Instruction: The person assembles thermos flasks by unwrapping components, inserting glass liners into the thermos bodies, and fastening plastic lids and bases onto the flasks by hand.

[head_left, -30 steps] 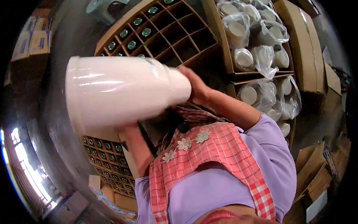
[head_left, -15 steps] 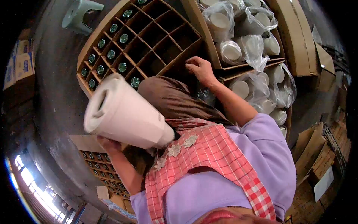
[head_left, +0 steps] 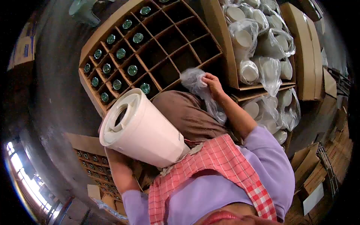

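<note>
A white tapered plastic container (head_left: 153, 129) with a ring-shaped opening lies tilted across my lap. My left hand (head_left: 109, 152) holds it from the left side, its fingers mostly hidden behind the container. My right hand (head_left: 213, 85) pinches a crumpled clear plastic bag (head_left: 195, 80), which trails down beside my knee. Just beyond the bag is a divided cardboard carton (head_left: 167, 56). Round green-topped items (head_left: 132, 70) fill its left cells, while several cells on the right hold nothing visible.
To the right, an open carton (head_left: 219, 28) holds white containers (head_left: 243, 38) in clear bags, with more bagged ones below. A smaller divided carton (head_left: 84, 144) stands at lower left. A pale green stool (head_left: 83, 11) is at upper left, flattened cardboard (head_left: 309, 170) at right.
My right hand, earlier with no bag visible in it, now grips the clear bag. The white container has tipped more upright, its opening turning toward me, and has shifted slightly right.
</note>
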`<action>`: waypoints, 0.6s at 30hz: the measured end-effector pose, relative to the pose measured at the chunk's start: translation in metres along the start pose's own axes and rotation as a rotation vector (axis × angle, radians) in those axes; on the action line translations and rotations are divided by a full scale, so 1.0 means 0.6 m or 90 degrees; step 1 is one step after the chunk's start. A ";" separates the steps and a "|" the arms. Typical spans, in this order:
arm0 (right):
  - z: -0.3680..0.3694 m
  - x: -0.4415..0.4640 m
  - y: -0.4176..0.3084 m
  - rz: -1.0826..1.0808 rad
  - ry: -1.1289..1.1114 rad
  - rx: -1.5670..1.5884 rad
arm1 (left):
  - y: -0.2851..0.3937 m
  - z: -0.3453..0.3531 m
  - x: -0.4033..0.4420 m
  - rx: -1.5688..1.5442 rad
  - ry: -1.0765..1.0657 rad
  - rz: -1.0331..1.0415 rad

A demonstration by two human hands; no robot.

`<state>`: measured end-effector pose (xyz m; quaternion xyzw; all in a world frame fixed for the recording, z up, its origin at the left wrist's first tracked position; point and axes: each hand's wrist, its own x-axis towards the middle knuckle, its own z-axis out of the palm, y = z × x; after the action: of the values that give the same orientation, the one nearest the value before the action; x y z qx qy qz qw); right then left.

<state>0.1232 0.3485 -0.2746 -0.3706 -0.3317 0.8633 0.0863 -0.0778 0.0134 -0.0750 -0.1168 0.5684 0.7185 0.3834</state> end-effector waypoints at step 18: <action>0.279 -0.021 -0.133 -0.069 -0.106 -0.122 | -0.019 0.144 0.265 0.037 -0.350 0.042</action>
<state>0.0077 0.3192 -0.1318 -0.2859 -0.4379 0.8496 0.0690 -0.1548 0.1588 -0.1508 0.1119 0.4670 0.7188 0.5027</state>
